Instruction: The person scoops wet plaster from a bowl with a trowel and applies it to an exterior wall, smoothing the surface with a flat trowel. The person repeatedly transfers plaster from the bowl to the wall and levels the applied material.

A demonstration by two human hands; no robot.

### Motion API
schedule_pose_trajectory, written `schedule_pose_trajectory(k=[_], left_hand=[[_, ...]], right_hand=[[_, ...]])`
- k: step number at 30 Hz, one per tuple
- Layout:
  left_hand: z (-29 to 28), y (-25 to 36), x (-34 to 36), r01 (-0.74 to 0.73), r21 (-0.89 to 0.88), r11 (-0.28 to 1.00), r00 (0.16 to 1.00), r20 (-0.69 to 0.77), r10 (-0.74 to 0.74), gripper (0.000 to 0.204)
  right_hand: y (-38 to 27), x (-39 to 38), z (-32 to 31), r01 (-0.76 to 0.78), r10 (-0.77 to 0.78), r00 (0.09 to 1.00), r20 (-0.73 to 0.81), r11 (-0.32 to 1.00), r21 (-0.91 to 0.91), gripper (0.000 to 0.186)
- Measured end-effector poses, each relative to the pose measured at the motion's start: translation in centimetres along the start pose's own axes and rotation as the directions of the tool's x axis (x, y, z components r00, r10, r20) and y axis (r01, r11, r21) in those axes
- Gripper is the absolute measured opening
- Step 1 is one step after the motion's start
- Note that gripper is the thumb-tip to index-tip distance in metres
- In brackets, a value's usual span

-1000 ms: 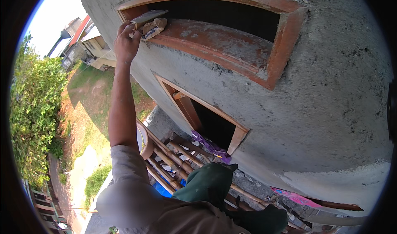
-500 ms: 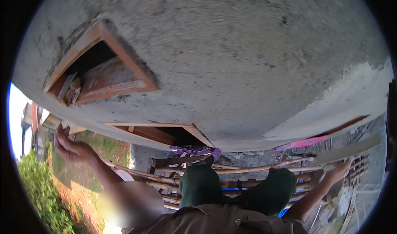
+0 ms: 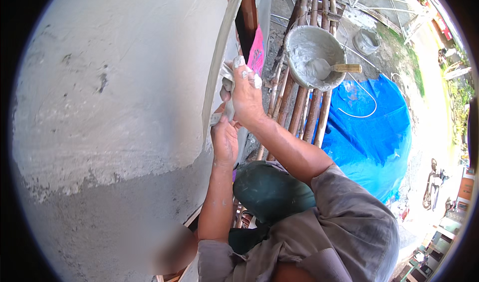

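Note:
A long, narrow grey plastering board (image 3: 217,65) stands on edge along the plastered wall (image 3: 115,82). My right hand (image 3: 248,97), its fingertips coated with wet pale plaster, is closed around the holding part on the board's back. Just below it, my left hand (image 3: 225,141) is closed at the lower end of the board, beside a small pale flat piece (image 3: 216,119). My fingers and the board partly hide what the left hand grips. The wall is smooth and light above, rougher and darker below.
Right of my hands, a grey basin (image 3: 315,45) of wet plaster with a wooden-handled tool (image 3: 346,68) rests on bamboo poles (image 3: 304,113). A blue tarp (image 3: 371,127) lies beyond. Pink cloth (image 3: 256,50) hangs at the wall opening, and a bucket (image 3: 366,41) stands farther off.
My view has swung to the right, bringing the basin and tarp into sight. My hands, spread far apart before with the left one raised, are now together at the board.

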State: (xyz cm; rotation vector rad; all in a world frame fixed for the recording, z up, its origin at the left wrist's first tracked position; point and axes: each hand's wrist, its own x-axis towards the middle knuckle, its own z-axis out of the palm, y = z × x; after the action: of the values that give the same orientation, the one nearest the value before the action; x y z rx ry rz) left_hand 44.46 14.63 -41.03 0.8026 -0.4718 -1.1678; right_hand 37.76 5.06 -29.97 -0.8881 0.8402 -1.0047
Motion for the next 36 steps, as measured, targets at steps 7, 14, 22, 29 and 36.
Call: schedule_pose_trajectory(k=[7, 14, 22, 29, 36], left_hand=[[3.6, -3.1, 6.6, 0.136, -0.006, 0.991, 0.862, -0.492, -0.121, 0.024], [0.4, -5.0, 8.2, 0.301, 0.092, 0.949, 0.778, -0.599, -0.189, 0.024], [-4.9, -11.2, 6.8, 0.362, 0.474, 0.803, 0.869, -0.484, -0.106, 0.033], [-1.2, -13.7, 10.5, 0.319, 0.188, 0.929, 0.807, -0.568, -0.162, 0.035], [9.4, -18.4, 19.8, 0.324, -0.237, 0.916, 0.854, -0.342, -0.391, 0.038]], right_hand=[[3.7, 4.3, -7.0, 0.251, -0.244, 0.968, 0.057, 0.95, -0.188, 0.041], [-6.1, 11.1, -30.5, 0.092, -0.534, 0.797, 0.284, -0.358, -0.929, 0.045], [-6.9, 15.7, -36.2, 0.234, 0.313, 0.949, 0.035, -0.629, -0.741, 0.03], [-14.9, 16.2, -32.5, 0.266, 0.333, 0.942, 0.036, -0.677, -0.687, 0.028], [-7.7, 22.0, -34.3, 0.365, 0.346, 0.929, 0.132, -0.799, -0.478, 0.022]])
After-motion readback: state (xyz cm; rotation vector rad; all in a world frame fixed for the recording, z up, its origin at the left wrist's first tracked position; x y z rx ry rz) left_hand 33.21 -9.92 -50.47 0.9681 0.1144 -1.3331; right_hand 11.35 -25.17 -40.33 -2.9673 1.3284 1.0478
